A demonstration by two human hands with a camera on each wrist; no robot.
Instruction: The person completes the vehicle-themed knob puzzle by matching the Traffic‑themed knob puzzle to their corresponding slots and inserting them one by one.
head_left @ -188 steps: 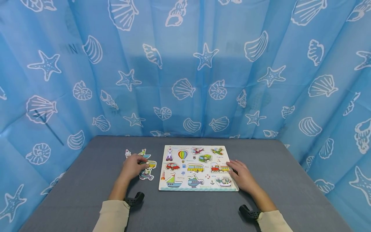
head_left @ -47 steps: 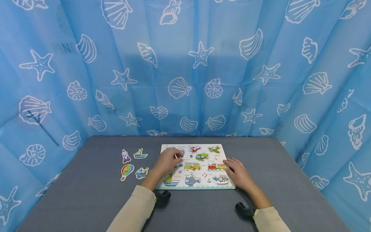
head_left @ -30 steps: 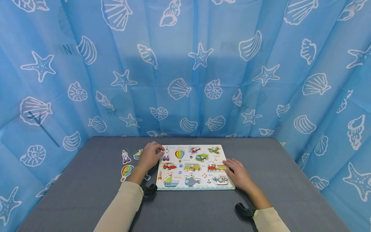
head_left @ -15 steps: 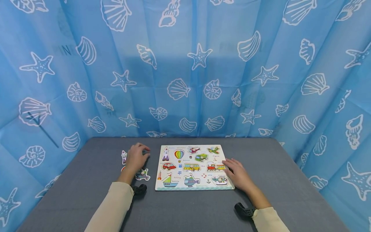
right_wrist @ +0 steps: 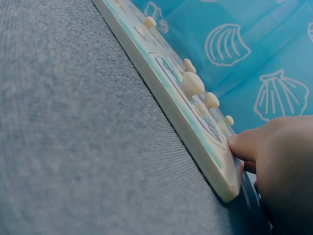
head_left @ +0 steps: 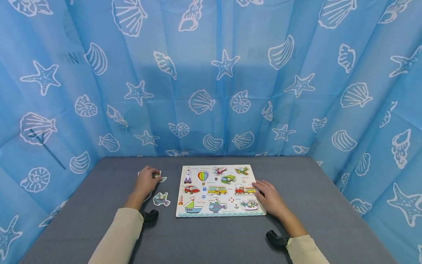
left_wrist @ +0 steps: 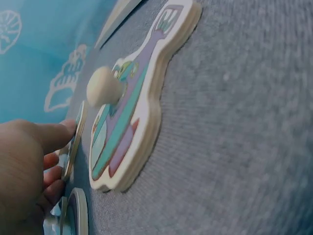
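My left hand is over the loose pieces left of the puzzle board, thumb and fingers curled at a sailboat puzzle piece. The sailboat lies flat, partly covered by the fingers; its knob is hidden in the left wrist view. Just nearer lies a submarine piece, its wooden knob upright. Rocket and balloon pieces are mostly hidden under the hand. My right hand rests on the right edge of the white puzzle board, thumb on top, fingers extended along the train piece.
Knobbed pieces such as the car and bus sit in the board. Rocket, balloon, sailboat and submarine spots show printed pictures without knobs. A blue shell-print curtain stands behind the grey table.
My left hand has gone from the board, where the car piece now sits, leftward to the sailboat piece. Earlier it was at the bus piece, now in the board. The right hand stays put.
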